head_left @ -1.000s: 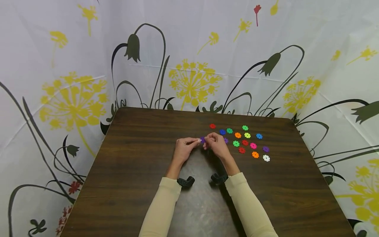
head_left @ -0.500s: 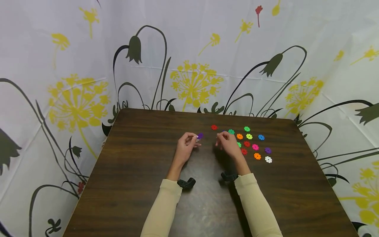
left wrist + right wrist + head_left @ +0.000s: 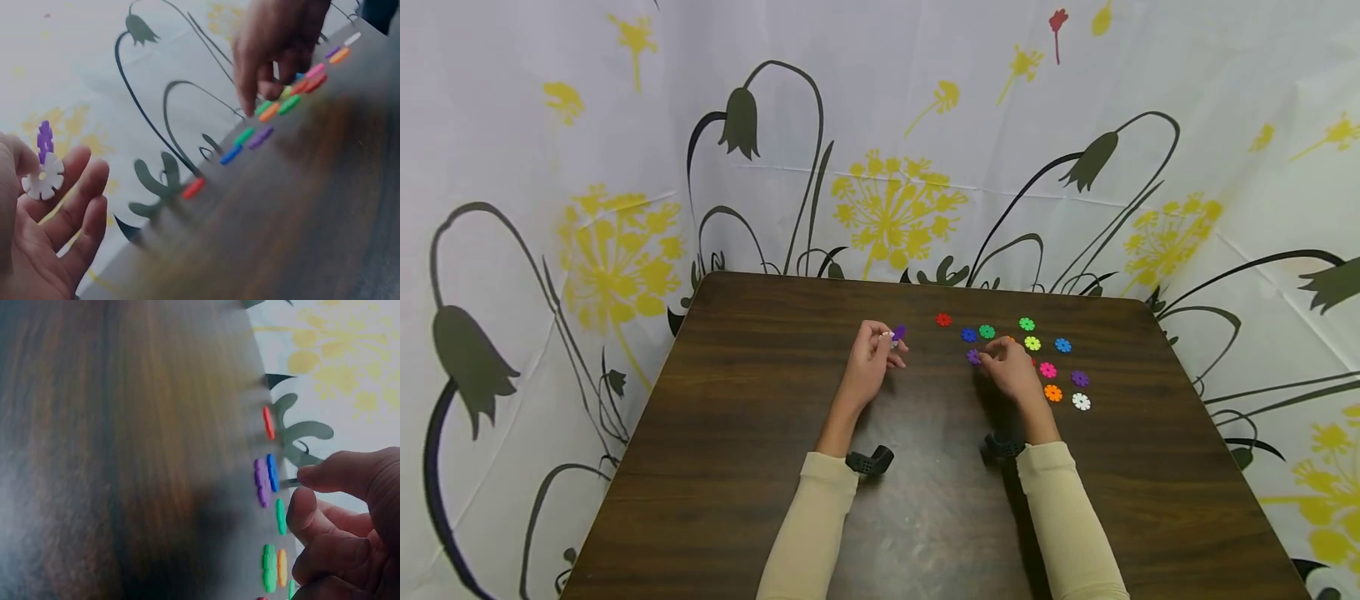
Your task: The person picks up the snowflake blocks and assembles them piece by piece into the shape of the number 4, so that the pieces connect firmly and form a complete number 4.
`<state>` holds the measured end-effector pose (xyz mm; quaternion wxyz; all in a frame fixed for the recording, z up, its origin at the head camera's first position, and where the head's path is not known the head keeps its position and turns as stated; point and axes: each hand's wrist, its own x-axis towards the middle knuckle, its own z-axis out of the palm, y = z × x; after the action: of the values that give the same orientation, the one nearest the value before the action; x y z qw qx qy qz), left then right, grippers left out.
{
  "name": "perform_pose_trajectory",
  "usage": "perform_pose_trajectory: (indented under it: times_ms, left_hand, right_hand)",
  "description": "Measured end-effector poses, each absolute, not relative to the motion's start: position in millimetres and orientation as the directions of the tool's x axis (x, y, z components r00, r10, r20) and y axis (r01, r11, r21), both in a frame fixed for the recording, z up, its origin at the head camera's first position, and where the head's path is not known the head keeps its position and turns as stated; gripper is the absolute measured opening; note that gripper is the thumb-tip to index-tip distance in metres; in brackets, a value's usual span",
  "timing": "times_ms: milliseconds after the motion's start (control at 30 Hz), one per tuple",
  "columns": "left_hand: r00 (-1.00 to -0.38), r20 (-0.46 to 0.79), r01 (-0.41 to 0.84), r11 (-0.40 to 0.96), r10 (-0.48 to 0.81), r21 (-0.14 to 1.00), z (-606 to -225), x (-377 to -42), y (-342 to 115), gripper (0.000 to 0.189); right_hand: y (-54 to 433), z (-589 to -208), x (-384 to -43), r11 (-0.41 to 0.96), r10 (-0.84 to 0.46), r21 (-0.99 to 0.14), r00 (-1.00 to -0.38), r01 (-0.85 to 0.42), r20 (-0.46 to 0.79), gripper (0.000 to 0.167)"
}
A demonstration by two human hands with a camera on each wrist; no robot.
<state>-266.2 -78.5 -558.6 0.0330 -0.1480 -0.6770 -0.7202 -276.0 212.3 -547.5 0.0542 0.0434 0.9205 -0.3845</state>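
My left hand (image 3: 867,362) pinches a white flower-shaped disc (image 3: 44,177) between thumb and finger, above the left-middle of the table. A purple disc (image 3: 45,140) stands joined to the white one, seen nearly edge-on. My right hand (image 3: 1011,371) hovers over the scattered discs, fingers loosely bent and nothing between them. Just left of its fingertips lies another purple disc (image 3: 973,357). A blue disc (image 3: 969,335) and a green disc (image 3: 987,332) lie just beyond. The right hand partly hides an orange disc and a red one.
Several more discs lie flat on the brown table (image 3: 737,400), among them a red disc (image 3: 943,319), a pink disc (image 3: 1047,369) and a white disc (image 3: 1081,401). A flower-printed curtain (image 3: 880,100) hangs behind the table's far edge.
Both hands were together at the purple disc. My right hand has let go and moved right over the loose discs. My left hand has risen slightly with the joined pair.
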Motion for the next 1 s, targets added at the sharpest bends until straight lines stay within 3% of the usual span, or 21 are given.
perform_pose_trajectory:
  times_ms: [233, 467, 733, 1000]
  left_hand:
    - [-0.952, 0.256, 0.242, -0.1, 0.168, 0.965, -543.1, -266.3, -76.9, 0.013]
    - [-0.943, 0.265, 0.251, -0.092, 0.202, 0.964, -531.5, -264.0, -73.1, 0.011]
    - [-0.934, 0.28, 0.266, -0.092, 0.223, 0.96, -513.5, -260.6, -83.0, 0.011]
    - [-0.938, 0.279, 0.269, -0.077, 0.207, 0.96, -501.2, -257.9, -90.2, 0.012]
  right_hand:
    - [205.3, -551.4, -277.2, 0.757, 0.049, -0.634, -0.981, 0.16, -0.189, 0.045]
    - [199.2, -557.1, -279.2, 0.786, 0.099, -0.587, -0.977, 0.194, -0.191, 0.044]
    - [196.4, -552.6, -282.9, 0.741, 0.045, -0.642, -0.968, 0.199, -0.249, 0.038]
    - [200.9, -547.3, -284.7, 0.73, 0.037, -0.659, -0.973, 0.181, -0.227, 0.031]
